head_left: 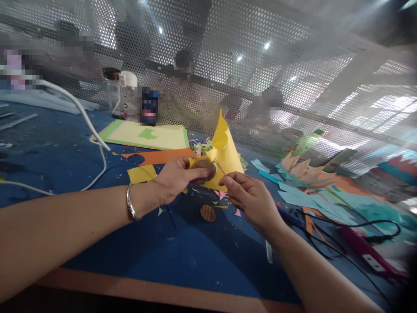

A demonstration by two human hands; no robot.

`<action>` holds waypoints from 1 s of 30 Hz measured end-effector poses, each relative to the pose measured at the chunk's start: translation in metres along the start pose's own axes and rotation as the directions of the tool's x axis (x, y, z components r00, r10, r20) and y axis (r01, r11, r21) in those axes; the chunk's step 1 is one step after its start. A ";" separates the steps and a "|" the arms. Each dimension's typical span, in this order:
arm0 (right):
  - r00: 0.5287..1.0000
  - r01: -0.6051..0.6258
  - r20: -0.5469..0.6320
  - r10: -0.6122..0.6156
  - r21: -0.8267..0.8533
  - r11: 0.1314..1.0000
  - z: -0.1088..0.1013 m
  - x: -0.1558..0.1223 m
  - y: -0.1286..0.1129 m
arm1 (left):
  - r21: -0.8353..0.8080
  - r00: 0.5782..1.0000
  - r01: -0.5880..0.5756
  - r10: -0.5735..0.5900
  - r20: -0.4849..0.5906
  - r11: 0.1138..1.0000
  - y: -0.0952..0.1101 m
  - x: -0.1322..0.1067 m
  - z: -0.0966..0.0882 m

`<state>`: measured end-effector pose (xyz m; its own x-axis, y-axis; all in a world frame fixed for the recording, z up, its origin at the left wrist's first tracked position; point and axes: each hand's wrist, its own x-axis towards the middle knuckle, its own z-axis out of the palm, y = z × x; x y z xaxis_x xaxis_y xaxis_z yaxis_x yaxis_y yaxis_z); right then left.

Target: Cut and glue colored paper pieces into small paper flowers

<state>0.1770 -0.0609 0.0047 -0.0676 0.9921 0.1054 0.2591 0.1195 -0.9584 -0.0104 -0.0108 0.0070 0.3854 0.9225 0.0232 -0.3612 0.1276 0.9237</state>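
My left hand is closed, pinching a round brown disc whose edge faces my other hand. A bit of yellow paper shows at the disc's upper left, and I cannot tell whether it is held too. Between the fingertips of my right hand is a thin metal tool, its tip at or close to the disc's right edge. Its exact kind is too small to make out. Behind both hands stands a curled yellow paper sheet. A second brown disc with a striped surface lies on the blue table below them.
Colored paper scraps surround the work spot. Left of it lie an orange strip, a yellow piece and stacked sheets. Bottles and a phone stand behind. Cut paper, cables and a purple power strip lie right.
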 end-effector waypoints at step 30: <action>0.992 0.035 0.120 -0.029 -0.051 0.998 -0.012 -0.003 -0.001 | 0.022 0.983 0.061 -0.064 0.173 0.998 -0.004 -0.006 0.002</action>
<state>0.1889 -0.0639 0.0083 -0.1899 0.9767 0.1002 0.3050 0.1557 -0.9395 -0.0100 -0.0170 0.0042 0.5485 0.8356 0.0302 -0.3182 0.1752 0.9317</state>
